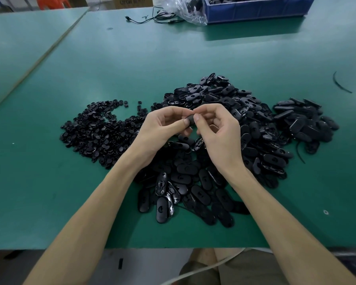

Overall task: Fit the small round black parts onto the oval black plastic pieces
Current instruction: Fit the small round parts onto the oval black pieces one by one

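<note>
Both the left hand [160,128] and right hand [218,131] pinch one black piece [190,121] at frame centre; round parts [97,130] lie leftward, nearest the left hand.

Even, soft overhead light, faint shadows, wide-angle bending at edges, mostly sharp.

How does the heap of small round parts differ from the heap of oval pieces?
The heap of small round black parts lies at the left; the heap of oval black plastic pieces fills the middle and right. Round parts are little discs; oval pieces are longer and larger. The round heap covers less of the green table. Both are black.
</note>
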`<state>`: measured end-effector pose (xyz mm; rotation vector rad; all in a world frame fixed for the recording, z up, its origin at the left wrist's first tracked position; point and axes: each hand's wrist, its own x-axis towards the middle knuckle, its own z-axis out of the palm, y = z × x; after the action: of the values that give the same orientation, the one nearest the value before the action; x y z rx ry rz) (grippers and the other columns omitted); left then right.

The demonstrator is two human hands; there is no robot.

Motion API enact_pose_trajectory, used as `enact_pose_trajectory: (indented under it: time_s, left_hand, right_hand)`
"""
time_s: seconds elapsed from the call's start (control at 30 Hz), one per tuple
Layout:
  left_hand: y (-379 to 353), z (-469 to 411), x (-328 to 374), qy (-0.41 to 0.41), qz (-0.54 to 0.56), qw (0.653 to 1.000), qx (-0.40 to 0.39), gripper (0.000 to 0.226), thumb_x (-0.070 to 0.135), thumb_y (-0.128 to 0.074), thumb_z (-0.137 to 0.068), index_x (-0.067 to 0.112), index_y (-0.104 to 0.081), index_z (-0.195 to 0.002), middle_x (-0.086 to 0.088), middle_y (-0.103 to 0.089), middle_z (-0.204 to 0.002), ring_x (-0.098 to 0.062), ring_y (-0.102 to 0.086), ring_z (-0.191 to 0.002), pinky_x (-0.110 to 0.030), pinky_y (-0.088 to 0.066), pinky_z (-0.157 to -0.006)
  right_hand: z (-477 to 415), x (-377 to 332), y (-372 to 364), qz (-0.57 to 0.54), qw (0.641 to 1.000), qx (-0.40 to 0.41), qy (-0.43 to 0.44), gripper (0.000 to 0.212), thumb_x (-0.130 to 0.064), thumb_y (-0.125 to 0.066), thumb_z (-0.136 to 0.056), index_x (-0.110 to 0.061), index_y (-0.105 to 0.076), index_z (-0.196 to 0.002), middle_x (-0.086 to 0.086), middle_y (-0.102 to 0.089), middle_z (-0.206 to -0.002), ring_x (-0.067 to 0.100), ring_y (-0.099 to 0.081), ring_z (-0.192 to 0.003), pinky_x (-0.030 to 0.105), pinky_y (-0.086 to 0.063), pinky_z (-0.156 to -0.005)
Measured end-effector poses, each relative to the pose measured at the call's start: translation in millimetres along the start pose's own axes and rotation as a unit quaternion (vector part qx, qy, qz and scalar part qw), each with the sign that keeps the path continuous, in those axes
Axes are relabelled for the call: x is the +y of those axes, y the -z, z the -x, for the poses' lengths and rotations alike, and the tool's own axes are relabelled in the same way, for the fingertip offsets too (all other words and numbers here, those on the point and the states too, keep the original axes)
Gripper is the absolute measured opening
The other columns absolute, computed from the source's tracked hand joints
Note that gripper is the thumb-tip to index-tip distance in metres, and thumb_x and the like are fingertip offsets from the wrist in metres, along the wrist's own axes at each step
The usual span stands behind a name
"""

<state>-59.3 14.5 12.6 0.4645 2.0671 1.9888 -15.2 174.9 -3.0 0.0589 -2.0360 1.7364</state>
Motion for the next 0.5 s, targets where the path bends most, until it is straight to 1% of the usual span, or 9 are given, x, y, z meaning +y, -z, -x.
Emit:
enact_pose_trajectory:
  time_s: [0.03,0.1,0.2,0.33,0.5]
  left_hand:
    - [0.7,-0.1,-0.1,-0.001,0.008,1.000,-0.005,0.021,0.003,-0.067,-0.098,0.002,-0.071,-0.118,-0.012,-0.072,-0.090,-0.024,-0.066,-0.082,-0.043,-0.059,-0.084]
    - [0.8,-0.4,-0.9,-0.004,0.016,1.000,-0.011,0.022,0.001,-0.067,-0.097,0.001,-0.071,-0.119,-0.013,-0.072,-0.092,-0.023,-0.066,-0.081,-0.036,-0.056,-0.085]
    - [1.5,-0.3,-2.4,-0.010,0.017,1.000,-0.012,0.021,0.000,-0.067,-0.097,0.001,-0.072,-0.117,-0.014,-0.073,-0.092,-0.023,-0.066,-0.081,-0.034,-0.057,-0.082]
    - [2.4,0.6,-3.0,-0.009,0.012,1.000,-0.011,0.020,0.000,-0.068,-0.096,0.002,-0.073,-0.116,-0.017,-0.073,-0.091,-0.022,-0.069,-0.080,-0.031,-0.060,-0.071]
    - [1.9,0.0,-3.9,-0.010,0.007,1.000,-0.001,0.018,-0.001,-0.069,-0.096,0.003,-0.074,-0.113,-0.018,-0.073,-0.089,-0.020,-0.069,-0.077,-0.026,-0.059,-0.067]
  right_hand:
    - [-0.2,-0.2,0.1,-0.003,1.000,0.002,-0.003,0.010,-0.010,-0.068,-0.100,-0.019,-0.070,-0.104,-0.003,-0.074,-0.093,0.018,-0.071,-0.084,0.042,-0.061,-0.076]
    - [0.1,-0.4,0.4,-0.004,1.000,0.004,-0.009,0.010,-0.010,-0.068,-0.100,-0.019,-0.070,-0.104,-0.003,-0.074,-0.093,0.020,-0.071,-0.085,0.046,-0.061,-0.078]
    - [1.1,-0.7,0.4,-0.003,1.000,0.003,-0.016,0.010,-0.010,-0.068,-0.100,-0.018,-0.070,-0.104,-0.005,-0.074,-0.094,0.020,-0.071,-0.084,0.047,-0.061,-0.079]
    - [1.5,0.4,0.4,0.001,1.000,0.000,-0.022,0.009,-0.009,-0.068,-0.100,-0.016,-0.071,-0.104,-0.002,-0.074,-0.094,0.020,-0.071,-0.085,0.048,-0.061,-0.079]
    - [0.8,1.5,0.8,0.005,1.000,-0.003,-0.022,0.011,-0.010,-0.068,-0.099,-0.020,-0.071,-0.102,-0.004,-0.073,-0.093,0.019,-0.070,-0.084,0.049,-0.060,-0.078]
